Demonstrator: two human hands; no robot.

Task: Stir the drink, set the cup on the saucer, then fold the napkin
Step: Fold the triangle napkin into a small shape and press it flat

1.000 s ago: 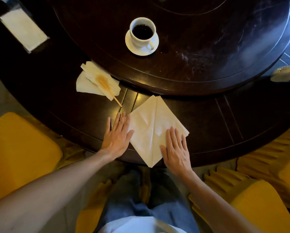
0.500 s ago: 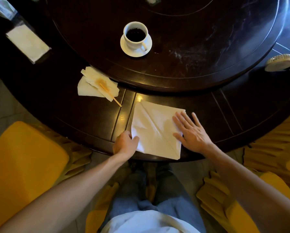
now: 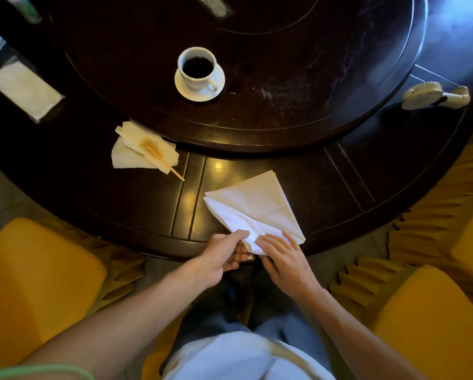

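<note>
A white cup (image 3: 198, 67) of dark drink stands on its white saucer (image 3: 220, 80) on the raised round centre of the dark table (image 3: 339, 171). A wooden stir stick (image 3: 166, 164) lies on a stained, crumpled napkin (image 3: 136, 152) to the left. The white napkin (image 3: 260, 207) lies folded into a triangle at the table's near edge. My left hand (image 3: 224, 256) pinches its nearest corner between thumb and fingers. Fingers spread, my right hand (image 3: 282, 255) presses flat on the same corner.
A stack of white napkins (image 3: 24, 90) lies in a holder at the far left. A small cream hand-held fan (image 3: 435, 96) rests at the right rim. Yellow covered chairs (image 3: 35, 283) stand on both sides of my lap.
The napkin has turned and gone from an open sheet to a folded triangle. Both hands have come together at its near corner, the left one now pinching it.
</note>
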